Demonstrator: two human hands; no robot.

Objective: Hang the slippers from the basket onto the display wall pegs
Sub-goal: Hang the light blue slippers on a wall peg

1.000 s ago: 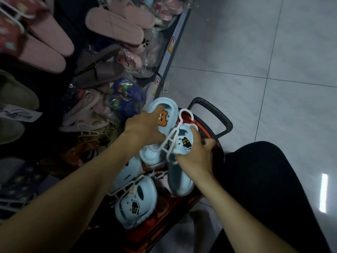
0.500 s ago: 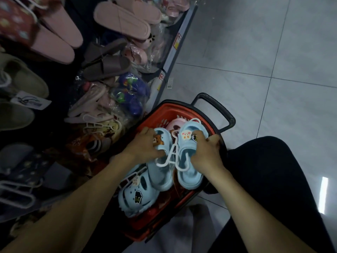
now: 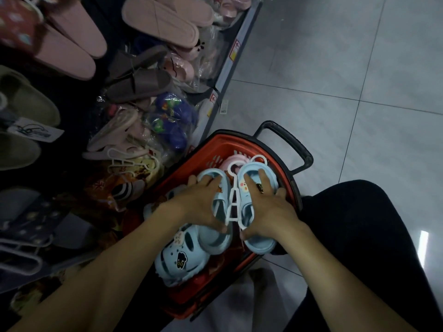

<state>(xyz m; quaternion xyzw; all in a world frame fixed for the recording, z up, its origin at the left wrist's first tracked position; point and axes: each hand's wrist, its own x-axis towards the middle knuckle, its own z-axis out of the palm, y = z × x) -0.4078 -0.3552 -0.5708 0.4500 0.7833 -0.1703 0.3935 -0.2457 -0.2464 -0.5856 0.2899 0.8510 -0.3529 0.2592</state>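
- Both hands have slid from the outer sides of the light-blue slipper pair [image 3: 217, 243] onto its top since half a second ago. The pair itself stays about where it was, in the mouth of the basket.
- Left hand [image 3: 201, 204] spans the left slipper of the pair, fingers stretched over the toe and thumb tucked at the inner edge, so it grips that slipper.
- Right hand [image 3: 271, 212] grips the other slipper the same way: two fingers lie along the upper, the little finger hooks over the outer edge, and the thumb sits at the inner edge.
- White hanger [image 3: 233, 200] runs between the two hands and joins the slippers. Its hook shows just beyond the fingertips.
- Red basket [image 3: 230, 140] lies under both hands, with its black handle [image 3: 290, 141] beyond the right hand.
- Blue clog slipper [image 3: 177, 257] rests in the basket just below the left wrist, touching the held pair. A pink slipper [image 3: 236, 159] lies just beyond the fingertips.
- Display slippers hang well to the left of the left hand: pink ones [image 3: 158, 22] farther off, brown ones [image 3: 139, 85] nearer.
- Dark trouser leg [image 3: 359, 236] sits just right of the right wrist, and the tiled floor [image 3: 335, 68] spreads beyond it.
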